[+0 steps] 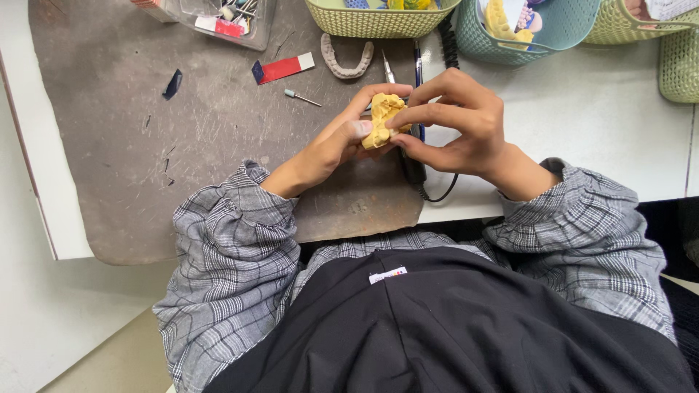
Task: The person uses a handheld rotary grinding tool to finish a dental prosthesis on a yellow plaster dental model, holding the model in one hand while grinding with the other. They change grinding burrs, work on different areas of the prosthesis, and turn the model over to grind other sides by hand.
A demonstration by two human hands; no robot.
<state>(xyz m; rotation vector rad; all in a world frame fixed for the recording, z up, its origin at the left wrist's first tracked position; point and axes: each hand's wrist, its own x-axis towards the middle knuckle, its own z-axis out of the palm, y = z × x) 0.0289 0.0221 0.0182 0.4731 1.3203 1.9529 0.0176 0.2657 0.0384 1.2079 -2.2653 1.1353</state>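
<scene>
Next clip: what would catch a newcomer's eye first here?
The yellow dental cast, pinched between the left hand and right hand at the centre, above a worn dark mat. Behind it lie a grey arch-shaped cast and a red and white strip, with woven baskets along the far edge.

Left hand (342,138) and right hand (455,120) meet, fingers curled, seemingly pinching; forearms angled inward.

Yellow plaster dental cast (382,120), lumpy, raised above dark worn mat, pinched between fingertips of both hands.
</scene>
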